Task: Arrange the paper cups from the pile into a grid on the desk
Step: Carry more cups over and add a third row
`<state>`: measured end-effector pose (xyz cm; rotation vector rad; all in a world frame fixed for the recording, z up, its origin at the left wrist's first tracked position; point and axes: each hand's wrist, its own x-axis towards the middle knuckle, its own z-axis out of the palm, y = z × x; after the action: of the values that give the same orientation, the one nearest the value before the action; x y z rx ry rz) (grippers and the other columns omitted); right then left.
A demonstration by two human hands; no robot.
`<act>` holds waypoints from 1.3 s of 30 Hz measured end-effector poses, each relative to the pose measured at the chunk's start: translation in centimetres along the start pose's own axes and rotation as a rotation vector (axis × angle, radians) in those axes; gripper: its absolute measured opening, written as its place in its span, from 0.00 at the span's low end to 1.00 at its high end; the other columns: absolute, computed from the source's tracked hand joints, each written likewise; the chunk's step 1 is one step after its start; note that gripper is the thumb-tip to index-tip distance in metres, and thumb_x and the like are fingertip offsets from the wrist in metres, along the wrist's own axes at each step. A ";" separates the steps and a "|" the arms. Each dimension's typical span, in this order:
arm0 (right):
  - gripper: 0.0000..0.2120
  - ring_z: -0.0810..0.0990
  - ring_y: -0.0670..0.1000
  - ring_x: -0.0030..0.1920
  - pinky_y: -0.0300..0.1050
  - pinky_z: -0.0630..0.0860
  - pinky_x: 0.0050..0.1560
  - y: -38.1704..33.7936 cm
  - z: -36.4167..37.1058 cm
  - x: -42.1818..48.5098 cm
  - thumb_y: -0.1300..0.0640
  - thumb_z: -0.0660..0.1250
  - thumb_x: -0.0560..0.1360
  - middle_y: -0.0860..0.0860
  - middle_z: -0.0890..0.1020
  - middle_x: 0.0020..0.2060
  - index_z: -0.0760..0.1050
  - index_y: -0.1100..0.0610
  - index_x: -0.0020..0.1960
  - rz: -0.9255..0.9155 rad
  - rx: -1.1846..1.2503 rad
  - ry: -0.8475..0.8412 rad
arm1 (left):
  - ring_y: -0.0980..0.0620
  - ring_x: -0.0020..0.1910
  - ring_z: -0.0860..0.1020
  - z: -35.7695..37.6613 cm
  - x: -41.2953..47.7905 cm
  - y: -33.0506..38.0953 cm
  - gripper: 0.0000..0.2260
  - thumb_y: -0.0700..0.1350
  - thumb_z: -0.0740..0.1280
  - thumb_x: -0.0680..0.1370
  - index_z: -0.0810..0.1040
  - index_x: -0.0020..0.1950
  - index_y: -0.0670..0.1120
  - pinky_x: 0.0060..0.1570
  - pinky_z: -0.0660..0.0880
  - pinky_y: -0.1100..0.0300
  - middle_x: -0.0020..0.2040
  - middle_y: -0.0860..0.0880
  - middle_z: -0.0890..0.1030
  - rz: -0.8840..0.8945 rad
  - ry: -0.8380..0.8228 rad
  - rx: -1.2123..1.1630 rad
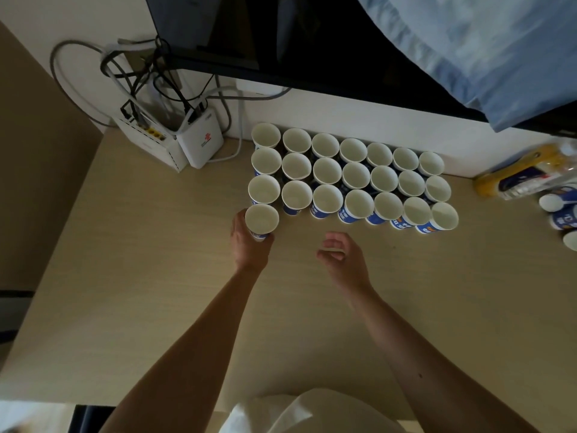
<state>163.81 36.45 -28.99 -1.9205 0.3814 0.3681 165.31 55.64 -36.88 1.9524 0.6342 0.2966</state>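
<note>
Head view Q from kev: pretty dim on my side, what do the cups look like from your seat?

Me: plain white inside, blue printed band on the outside with some lettering I can't read. The paper cups (354, 175) stand upright, mouths up, in three rows of seven on the desk (156, 276), rims touching or nearly so, with the back row close to the wall. My left hand (249, 245) grips one more cup (261, 218) round its lower half, just in front of the leftmost column. The right hand (340, 257) hovers over the desk in front of the rows, fingers (332, 243) loosely curled. There's a pale streak across them and I can't tell what it is.

kev: and the pile?

Me: far right, cut off by the frame edge. I only see a few cups on their sides (562, 210), so no count. The yellow-labelled bottles (530, 173) behind them are blurred. In the back rows the blue bands are mostly hidden by the cups in front.
</note>
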 end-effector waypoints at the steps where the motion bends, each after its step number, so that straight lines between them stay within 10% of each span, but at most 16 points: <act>1: 0.20 0.83 0.47 0.51 0.38 0.74 0.43 0.1 -0.1 0.0 0.59 0.74 0.73 0.49 0.82 0.54 0.75 0.53 0.63 0.006 0.001 0.001 | 0.45 0.53 0.78 -0.1 -0.1 0.0 0.31 0.38 0.79 0.62 0.73 0.63 0.43 0.49 0.74 0.56 0.56 0.46 0.79 0.002 -0.010 0.007; 10: 0.20 0.83 0.53 0.51 0.45 0.78 0.49 1.1 -1.4 -1.0 0.59 0.76 0.71 0.52 0.83 0.53 0.76 0.53 0.60 0.020 0.077 0.046 | 0.40 0.63 0.73 -2.2 -6.1 0.9 0.43 0.38 0.82 0.62 0.65 0.73 0.40 0.62 0.72 0.45 0.65 0.41 0.73 -0.190 0.043 -0.002; 25: 0.19 0.82 0.48 0.47 0.50 0.78 0.55 3.4 -13.3 -6.2 0.71 0.72 0.73 0.57 0.82 0.51 0.75 0.61 0.62 0.019 0.489 0.347 | 0.53 0.57 0.78 0.7 -17.1 13.9 0.26 0.45 0.78 0.72 0.73 0.67 0.48 0.56 0.75 0.56 0.59 0.52 0.79 0.024 -0.311 -0.171; 39: 0.19 0.79 0.40 0.31 0.33 0.79 0.40 13.5 -36.5 -15.4 0.79 0.63 0.74 0.61 0.79 0.45 0.69 0.74 0.65 -0.131 0.686 0.557 | 0.54 0.58 0.79 12.3 -39.2 25.9 0.18 0.42 0.75 0.75 0.75 0.61 0.52 0.57 0.75 0.55 0.59 0.53 0.80 0.179 -0.560 -0.271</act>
<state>146.91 -0.93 -20.43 -1.3271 0.6430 -0.3651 146.27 15.71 -16.69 1.7195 0.0500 -0.0600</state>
